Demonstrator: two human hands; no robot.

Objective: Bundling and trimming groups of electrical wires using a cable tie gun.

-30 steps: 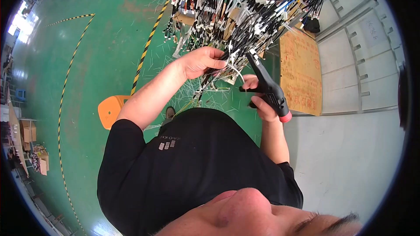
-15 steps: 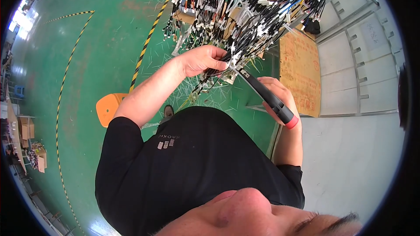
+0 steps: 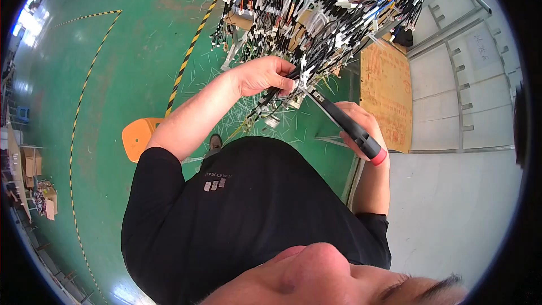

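Note:
A dense mass of black wire harnesses (image 3: 293, 20) with white connectors hangs ahead of me. My left hand (image 3: 265, 76) is closed round a bundle of the black wires at the lower end, thumb toward the right. My right hand (image 3: 358, 121) is wrapped round a black cable tie gun (image 3: 345, 126) with a red rear end. The tool slants up to the left. Its nose meets a white cable tie (image 3: 303, 83) on the bundle, close to my left thumb. Loose wire ends with connectors (image 3: 272, 121) dangle below my left hand.
Thin white offcuts (image 3: 243, 107) litter the green floor beneath the harnesses. An orange stool (image 3: 138, 138) stands left of my left forearm. To the right are a tan board (image 3: 387, 96) and white panels in a metal frame (image 3: 437, 99). Black-and-yellow tape (image 3: 183, 70) marks the floor.
Both hands stay almost in place, with the right hand and tool shifted slightly. A white connector shows more clearly among the wire ends below my left hand.

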